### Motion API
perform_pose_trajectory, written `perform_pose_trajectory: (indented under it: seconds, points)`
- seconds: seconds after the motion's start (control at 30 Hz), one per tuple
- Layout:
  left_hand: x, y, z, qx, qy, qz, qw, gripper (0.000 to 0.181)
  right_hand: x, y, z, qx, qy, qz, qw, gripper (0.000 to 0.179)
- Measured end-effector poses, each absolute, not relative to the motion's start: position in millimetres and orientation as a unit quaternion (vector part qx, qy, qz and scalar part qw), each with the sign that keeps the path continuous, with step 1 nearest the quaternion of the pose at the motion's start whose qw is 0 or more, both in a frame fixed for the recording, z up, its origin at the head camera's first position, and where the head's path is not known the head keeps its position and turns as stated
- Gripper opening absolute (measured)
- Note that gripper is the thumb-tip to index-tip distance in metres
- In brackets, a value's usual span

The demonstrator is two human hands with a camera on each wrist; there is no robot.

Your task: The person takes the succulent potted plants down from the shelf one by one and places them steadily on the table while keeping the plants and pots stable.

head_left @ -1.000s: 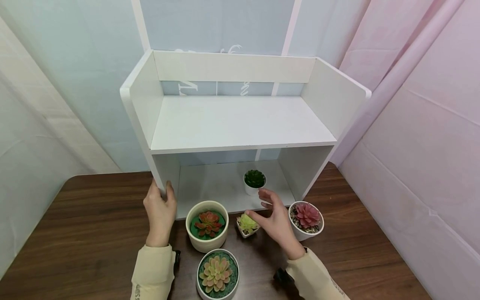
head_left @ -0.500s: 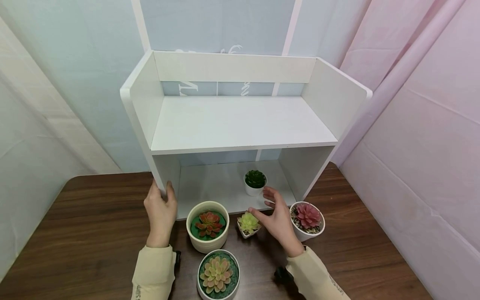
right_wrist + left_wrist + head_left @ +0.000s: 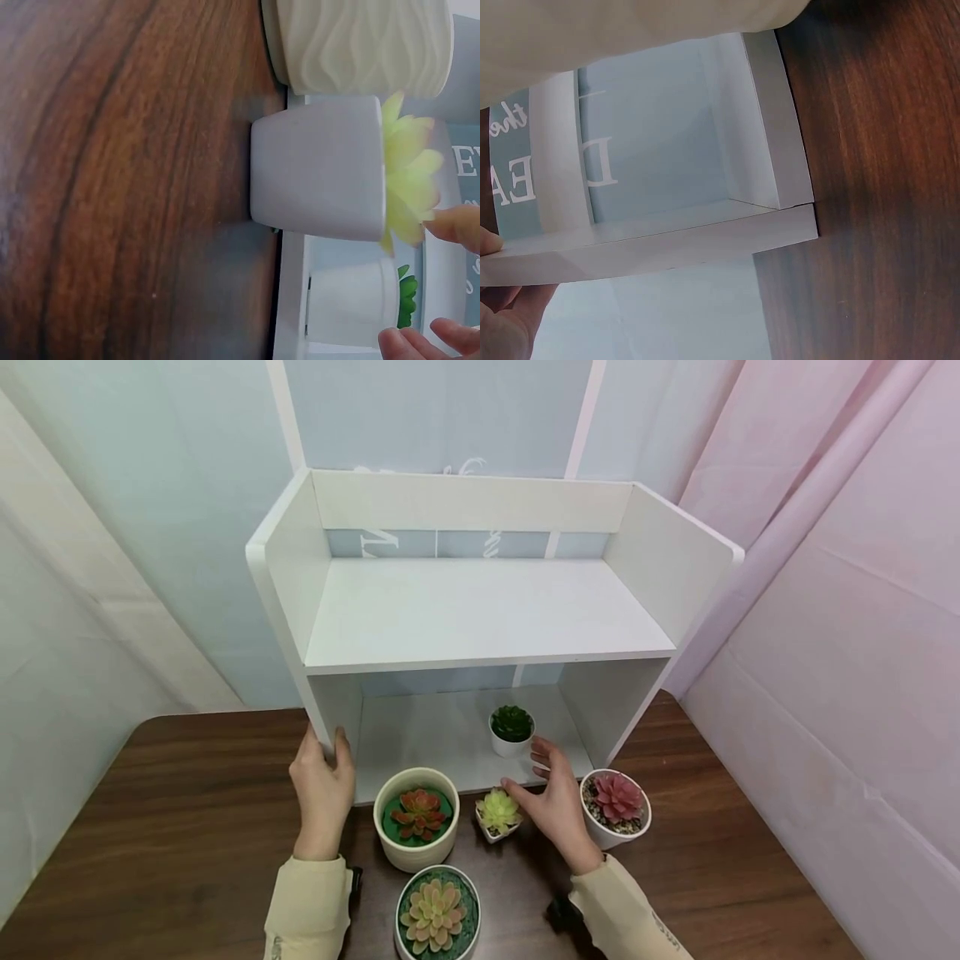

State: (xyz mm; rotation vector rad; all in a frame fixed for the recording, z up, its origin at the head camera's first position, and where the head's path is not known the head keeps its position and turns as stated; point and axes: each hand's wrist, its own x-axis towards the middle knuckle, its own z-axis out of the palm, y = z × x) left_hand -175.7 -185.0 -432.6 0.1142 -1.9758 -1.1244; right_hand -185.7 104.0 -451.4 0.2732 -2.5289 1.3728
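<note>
My left hand [image 3: 322, 781] grips the left side panel [image 3: 630, 255] of a white two-level shelf [image 3: 487, 658], thumb on the inner face and fingers outside. Beside a small yellow-green succulent [image 3: 499, 812] in a square white pot [image 3: 319, 169] is my right hand [image 3: 557, 802], its thumb at the leaves and its fingers spread apart. Those fingertips reach toward a dark green succulent [image 3: 513, 725] in a white pot on the lower board. Right of that hand stands a pink succulent [image 3: 617, 797] in a white pot with gravel.
A cream pot with a red succulent [image 3: 418, 814] stands in front of the shelf's left half. Nearer is a round pot with a peach-green succulent [image 3: 433, 914]. The shelf stands on a dark wooden table [image 3: 180, 827] before a printed curtain [image 3: 442, 410].
My right hand has shifted slightly to the right, its thumb now at the edge of the yellow-green leaves. The whole head view has dropped a little. My left hand keeps its hold.
</note>
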Motion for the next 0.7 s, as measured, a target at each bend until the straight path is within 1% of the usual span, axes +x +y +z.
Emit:
perform_pose_trajectory:
  seconds: [0.33,0.5,0.7]
  points:
    - [-175,-185,-434,0.042,-0.789,-0.445,0.423,0.031,-193,104,-459,0.093,-0.865,0.476,0.127,0.072]
    - [-175,-185,-435,0.04,-0.788,-0.444,0.425,0.031,-198,104,-462,0.084,-0.863,0.481,0.128,0.075]
    - [-175,-184,-433,0.041,-0.787,-0.444,0.427,0.03,-204,102,-466,0.09,-0.86,0.48,0.147,0.077]
